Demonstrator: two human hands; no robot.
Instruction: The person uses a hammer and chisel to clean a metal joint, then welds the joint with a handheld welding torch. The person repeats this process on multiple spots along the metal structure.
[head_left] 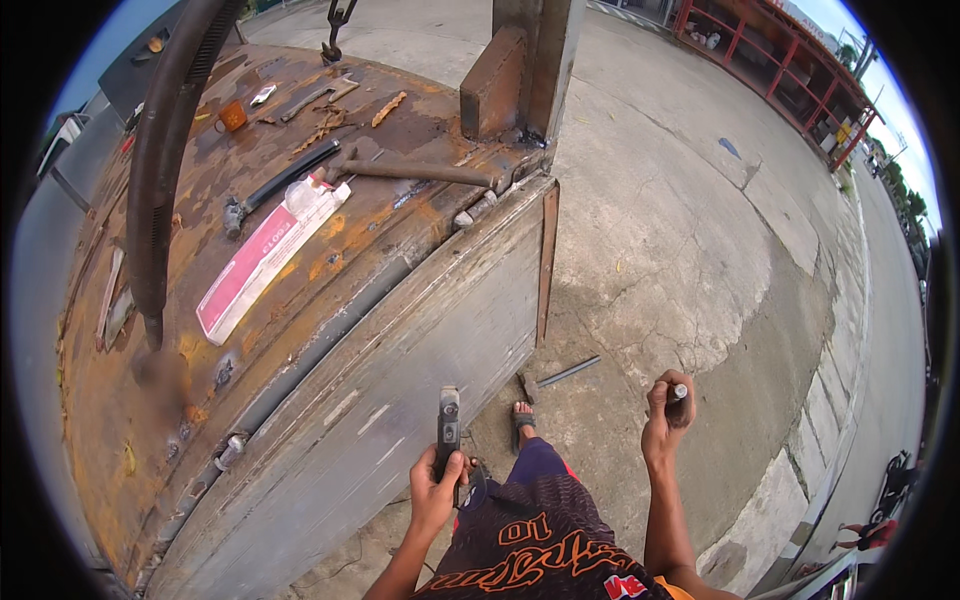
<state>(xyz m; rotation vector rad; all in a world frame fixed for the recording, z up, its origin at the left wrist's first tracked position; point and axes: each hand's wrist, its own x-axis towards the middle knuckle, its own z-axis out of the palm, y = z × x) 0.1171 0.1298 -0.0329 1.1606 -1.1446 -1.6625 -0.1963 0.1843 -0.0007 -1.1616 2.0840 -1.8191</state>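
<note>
My left hand (437, 488) is closed around a black, flat-bodied tool (449, 425) with a metal tip pointing up; its exact kind is not clear. A dark cable hangs close to that hand. Out to the right, my right hand (662, 420) is wrapped round a rod-like thing (679, 392), seen almost end-on, so only its round metal end shows. Left of my left hand stands a grey metal panel (370, 420), below the edge of a rusty steel surface (330, 265). The two hands are well apart and touch neither.
On the rusty surface lie a pink-and-white carton (265, 255), a hammer with a rusty handle (420, 172), a black tube (292, 172) and an orange block (232, 116). A curved brown bar (170, 170) and steel post (545, 70) rise there. Another hammer (565, 373) lies on the concrete near my foot.
</note>
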